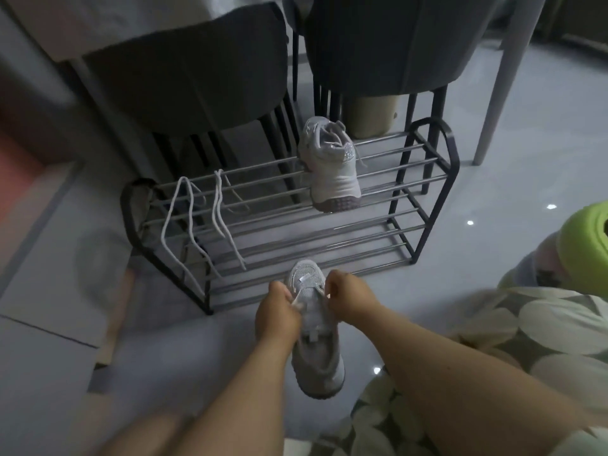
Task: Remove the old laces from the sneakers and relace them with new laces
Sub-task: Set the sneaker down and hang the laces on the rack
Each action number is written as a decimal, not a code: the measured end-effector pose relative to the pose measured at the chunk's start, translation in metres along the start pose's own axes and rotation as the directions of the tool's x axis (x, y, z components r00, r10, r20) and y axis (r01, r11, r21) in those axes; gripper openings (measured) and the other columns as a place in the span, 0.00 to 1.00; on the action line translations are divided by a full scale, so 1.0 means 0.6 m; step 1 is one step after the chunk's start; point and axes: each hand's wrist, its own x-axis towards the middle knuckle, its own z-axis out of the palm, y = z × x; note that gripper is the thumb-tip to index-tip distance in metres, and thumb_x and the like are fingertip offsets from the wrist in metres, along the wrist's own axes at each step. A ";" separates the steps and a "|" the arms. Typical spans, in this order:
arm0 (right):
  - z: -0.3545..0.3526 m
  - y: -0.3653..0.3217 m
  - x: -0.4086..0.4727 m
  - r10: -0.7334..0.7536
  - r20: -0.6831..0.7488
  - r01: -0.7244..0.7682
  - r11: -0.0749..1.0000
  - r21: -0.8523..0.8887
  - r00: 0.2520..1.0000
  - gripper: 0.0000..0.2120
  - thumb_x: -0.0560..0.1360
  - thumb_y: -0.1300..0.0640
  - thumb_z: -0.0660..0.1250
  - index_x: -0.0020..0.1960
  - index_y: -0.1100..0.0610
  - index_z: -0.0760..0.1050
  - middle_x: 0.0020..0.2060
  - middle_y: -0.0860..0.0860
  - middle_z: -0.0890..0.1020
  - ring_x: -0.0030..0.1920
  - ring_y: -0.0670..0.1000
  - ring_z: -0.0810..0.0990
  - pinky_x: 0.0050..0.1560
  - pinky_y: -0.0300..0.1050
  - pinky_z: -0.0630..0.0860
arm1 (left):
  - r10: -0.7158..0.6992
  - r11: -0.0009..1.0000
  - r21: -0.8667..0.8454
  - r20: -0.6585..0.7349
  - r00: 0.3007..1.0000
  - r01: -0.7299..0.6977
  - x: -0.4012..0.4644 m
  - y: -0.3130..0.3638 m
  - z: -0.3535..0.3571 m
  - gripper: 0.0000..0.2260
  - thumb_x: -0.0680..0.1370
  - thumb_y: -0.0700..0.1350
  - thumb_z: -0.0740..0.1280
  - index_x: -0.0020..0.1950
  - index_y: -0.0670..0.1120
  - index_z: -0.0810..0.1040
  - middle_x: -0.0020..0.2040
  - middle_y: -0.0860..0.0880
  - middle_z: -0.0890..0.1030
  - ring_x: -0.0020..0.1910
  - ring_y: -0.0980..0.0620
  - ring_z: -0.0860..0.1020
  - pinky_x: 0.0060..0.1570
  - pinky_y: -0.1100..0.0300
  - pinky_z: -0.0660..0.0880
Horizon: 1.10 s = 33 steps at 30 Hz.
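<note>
A pale grey sneaker (317, 343) is held up in front of me, toe pointing away. My left hand (278, 312) grips its left side and pinches a white lace end near the eyelets. My right hand (345, 296) pinches the lace at the right of the tongue. A second white sneaker (332, 166) stands on the top tier of the metal shoe rack (424, 153), heel toward me, its lace hanging loose. Two white laces (197, 218) hang draped over the rack's left bars.
Two dark chairs (197, 80) stand behind the rack under a table, with a grey table leg (496, 90) at the right. A green slipper (582, 235) and a leaf-patterned fabric (526, 330) lie at the right. The floor is pale tile.
</note>
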 end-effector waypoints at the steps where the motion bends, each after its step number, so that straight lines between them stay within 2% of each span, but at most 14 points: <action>1: 0.009 0.008 0.005 0.030 -0.005 -0.030 0.998 0.050 1.000 0.08 0.71 0.59 0.65 0.37 0.50 0.68 0.36 0.50 0.78 0.38 0.55 0.78 0.35 0.41 0.70 | -0.028 0.999 -0.029 0.004 1.000 0.028 0.005 -0.009 0.007 0.10 0.73 0.46 0.70 0.45 0.47 0.68 0.37 0.52 0.75 0.39 0.46 0.74 0.37 0.59 0.65; 5: 0.041 0.036 0.030 0.153 -0.009 -0.149 0.975 0.166 0.988 0.13 0.69 0.62 0.67 0.32 0.49 0.66 0.30 0.48 0.74 0.33 0.53 0.75 0.29 0.39 0.68 | -0.097 0.990 -0.099 0.035 0.995 0.100 0.030 -0.039 0.036 0.11 0.73 0.43 0.71 0.43 0.46 0.68 0.34 0.53 0.73 0.37 0.47 0.73 0.36 0.59 0.64; 9: 0.073 0.059 0.058 0.203 0.003 -0.199 0.956 0.216 0.979 0.12 0.69 0.63 0.67 0.33 0.51 0.66 0.29 0.47 0.74 0.29 0.48 0.72 0.24 0.31 0.64 | -0.142 0.982 -0.115 0.052 0.989 0.147 0.055 -0.065 0.067 0.11 0.73 0.40 0.70 0.43 0.46 0.68 0.33 0.53 0.72 0.36 0.48 0.72 0.35 0.59 0.62; 13: 0.106 0.077 0.084 0.236 0.027 -0.236 0.944 0.229 0.971 0.12 0.69 0.63 0.68 0.34 0.52 0.66 0.28 0.47 0.73 0.26 0.44 0.70 0.22 0.30 0.65 | -0.179 0.976 -0.113 0.082 0.980 0.187 0.080 -0.095 0.097 0.11 0.73 0.41 0.71 0.43 0.46 0.68 0.34 0.52 0.72 0.36 0.47 0.72 0.35 0.58 0.63; 18: 0.140 0.094 0.114 0.277 0.045 -0.280 0.937 0.211 0.960 0.11 0.69 0.61 0.68 0.34 0.52 0.67 0.32 0.49 0.76 0.29 0.48 0.73 0.23 0.30 0.65 | -0.198 0.972 -0.109 0.108 0.974 0.210 0.104 -0.125 0.126 0.11 0.74 0.43 0.70 0.45 0.46 0.67 0.35 0.52 0.72 0.37 0.46 0.73 0.37 0.58 0.65; 21: 0.155 0.097 0.127 0.290 0.057 -0.296 0.936 0.189 0.955 0.10 0.69 0.60 0.68 0.35 0.52 0.68 0.33 0.49 0.77 0.34 0.52 0.75 0.31 0.38 0.68 | -0.213 0.969 -0.098 0.124 0.969 0.225 0.114 -0.138 0.138 0.11 0.75 0.44 0.69 0.44 0.47 0.66 0.35 0.52 0.72 0.36 0.47 0.72 0.37 0.58 0.65; 23: 0.161 0.098 0.132 0.289 0.074 -0.298 0.939 0.171 0.954 0.11 0.70 0.59 0.67 0.34 0.51 0.66 0.33 0.49 0.76 0.35 0.53 0.74 0.34 0.39 0.67 | -0.218 0.970 -0.078 0.133 0.967 0.229 0.119 -0.144 0.144 0.11 0.75 0.45 0.69 0.44 0.47 0.66 0.35 0.53 0.71 0.36 0.46 0.72 0.37 0.58 0.65; 30: 0.184 0.102 0.147 0.266 0.127 -0.279 0.955 0.102 0.956 0.13 0.69 0.64 0.63 0.32 0.50 0.64 0.34 0.48 0.75 0.37 0.52 0.73 0.34 0.39 0.64 | -0.214 0.976 -0.012 0.158 0.964 0.218 0.129 -0.163 0.151 0.10 0.76 0.44 0.68 0.46 0.46 0.66 0.35 0.53 0.70 0.38 0.45 0.72 0.37 0.58 0.65; 33: 0.189 0.101 0.149 0.257 0.124 -0.269 0.958 0.098 0.959 0.14 0.68 0.65 0.63 0.32 0.50 0.64 0.33 0.48 0.74 0.37 0.52 0.73 0.30 0.38 0.65 | -0.214 0.976 -0.005 0.169 0.962 0.218 0.130 -0.162 0.150 0.09 0.76 0.44 0.67 0.46 0.46 0.67 0.35 0.53 0.70 0.38 0.45 0.72 0.37 0.58 0.64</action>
